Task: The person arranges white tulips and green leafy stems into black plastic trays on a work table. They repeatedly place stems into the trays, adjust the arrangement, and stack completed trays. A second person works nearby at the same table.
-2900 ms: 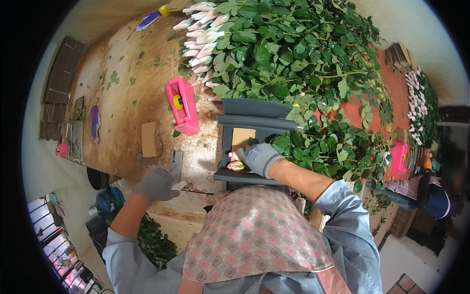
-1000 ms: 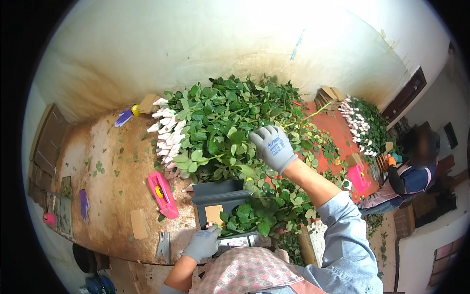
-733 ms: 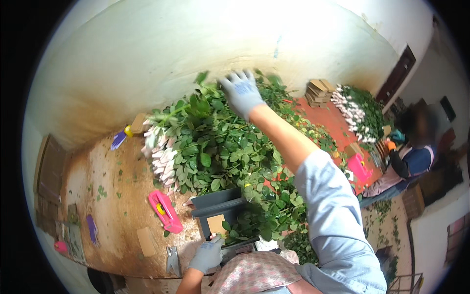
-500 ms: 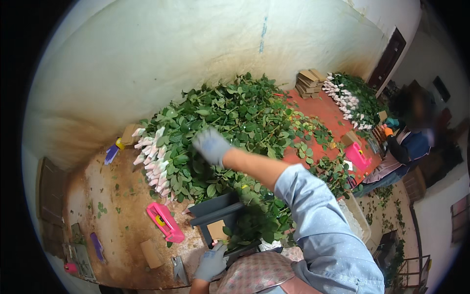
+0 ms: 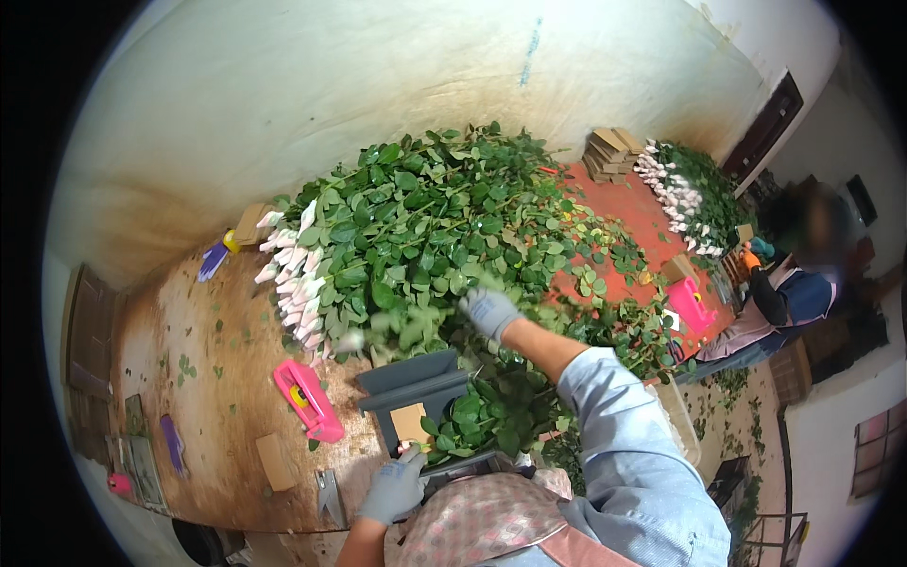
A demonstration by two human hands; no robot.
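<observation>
My right hand (image 5: 489,312), in a grey glove, is closed on a rose stem at the near side of a big heap of leafy roses (image 5: 425,217). The leaves and pale bud (image 5: 350,342) of that rose are blurred and point left. My left hand (image 5: 395,487), also gloved in grey, rests at the near left edge of a dark grey open holder (image 5: 411,376). Its fingers are bent beside a small pale tip; what they grip is mostly hidden. A cardboard piece (image 5: 410,422) and leafy stems (image 5: 491,416) lie in the holder.
Left of the holder are a pink tool (image 5: 310,401), a cardboard sheet (image 5: 275,462) and metal shears (image 5: 330,498). A purple glove (image 5: 213,260) lies farther off. At right, a co-worker (image 5: 789,293) stands by the red table (image 5: 614,208) with more roses (image 5: 671,194) and stacked cardboard (image 5: 609,154).
My right hand has moved right and nearer from over the heap, drawing a rose with it. The left hand stays at the holder. The view has shifted slightly.
</observation>
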